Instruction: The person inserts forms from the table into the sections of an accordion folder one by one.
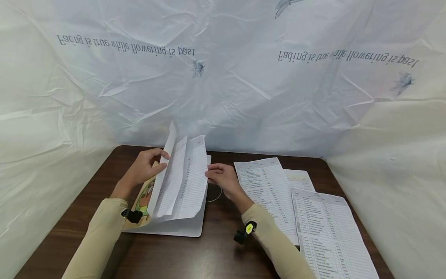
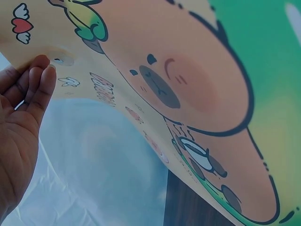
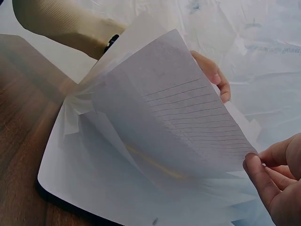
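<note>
Surrounding the counter, wrinkled white plastic sheeting (image 1: 230, 97) carries inverted lettering. On the dark wood-grain counter (image 1: 223, 252), left of loose printed paper sheets (image 1: 327, 232), a white-backed folder (image 1: 189, 230) lies open. Only the left wrist view shows its cartoon cover's brown animal face (image 2: 197, 84) closely. The left hand (image 2: 19, 132) touches that cover, pinching uncertain; the right hand (image 3: 282, 183) pinches a lined white page (image 3: 197, 113).
</note>
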Action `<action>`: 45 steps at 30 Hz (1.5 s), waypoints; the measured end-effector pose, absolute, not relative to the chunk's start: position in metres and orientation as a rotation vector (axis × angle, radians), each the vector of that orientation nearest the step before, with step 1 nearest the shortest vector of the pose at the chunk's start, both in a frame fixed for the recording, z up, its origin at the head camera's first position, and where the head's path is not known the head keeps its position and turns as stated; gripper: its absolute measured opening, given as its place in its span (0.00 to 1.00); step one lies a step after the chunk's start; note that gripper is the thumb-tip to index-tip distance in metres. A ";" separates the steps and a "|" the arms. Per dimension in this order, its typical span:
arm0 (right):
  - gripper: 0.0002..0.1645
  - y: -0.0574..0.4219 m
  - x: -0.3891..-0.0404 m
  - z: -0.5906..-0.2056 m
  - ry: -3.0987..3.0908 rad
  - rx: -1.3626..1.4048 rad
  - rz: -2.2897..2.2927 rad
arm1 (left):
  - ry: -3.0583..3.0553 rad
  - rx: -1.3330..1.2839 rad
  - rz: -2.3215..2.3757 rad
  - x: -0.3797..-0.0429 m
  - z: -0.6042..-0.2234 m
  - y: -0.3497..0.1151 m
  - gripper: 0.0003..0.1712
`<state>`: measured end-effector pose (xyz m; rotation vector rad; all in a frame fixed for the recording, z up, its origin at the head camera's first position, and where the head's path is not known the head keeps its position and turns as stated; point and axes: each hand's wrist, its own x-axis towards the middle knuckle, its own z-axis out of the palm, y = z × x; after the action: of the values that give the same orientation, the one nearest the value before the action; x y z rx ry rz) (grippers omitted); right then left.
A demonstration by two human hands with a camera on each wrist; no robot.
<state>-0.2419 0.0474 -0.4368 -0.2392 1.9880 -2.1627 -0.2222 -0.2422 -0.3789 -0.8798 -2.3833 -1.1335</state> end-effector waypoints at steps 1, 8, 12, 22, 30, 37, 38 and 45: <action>0.20 0.046 -0.242 -0.437 1.988 -0.241 -2.162 | -2.381 -0.879 -1.135 -0.222 -0.379 -0.242 0.09; 0.19 0.036 -0.239 -0.435 1.955 -0.294 -2.155 | -2.357 -0.888 -1.112 -0.225 -0.381 -0.243 0.08; 0.19 0.030 -0.239 -0.436 1.943 -0.319 -2.150 | -2.370 -0.878 -1.107 -0.225 -0.380 -0.243 0.08; 0.19 0.016 -0.238 -0.438 1.958 -0.318 -2.120 | -2.392 -0.837 -1.084 -0.247 -0.408 -0.257 0.11; 0.18 0.006 -0.238 -0.438 1.956 -0.320 -2.133 | -2.389 -0.847 -1.093 -0.241 -0.399 -0.252 0.10; 0.17 -0.002 -0.234 -0.438 2.016 -0.308 -2.114 | -2.397 -0.861 -1.097 -0.221 -0.375 -0.240 0.09; 0.16 -0.003 -0.234 -0.438 2.022 -0.307 -2.113 | -2.396 -0.860 -1.098 -0.220 -0.374 -0.239 0.09; 0.15 -0.011 -0.233 -0.441 2.126 -0.339 -2.054 | -2.390 -0.858 -1.121 -0.222 -0.377 -0.240 0.10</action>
<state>-0.2335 -0.0112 -0.4409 -0.3386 2.1255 -2.0542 -0.2219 -0.2396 -0.3771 -0.8582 -2.3897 -1.1207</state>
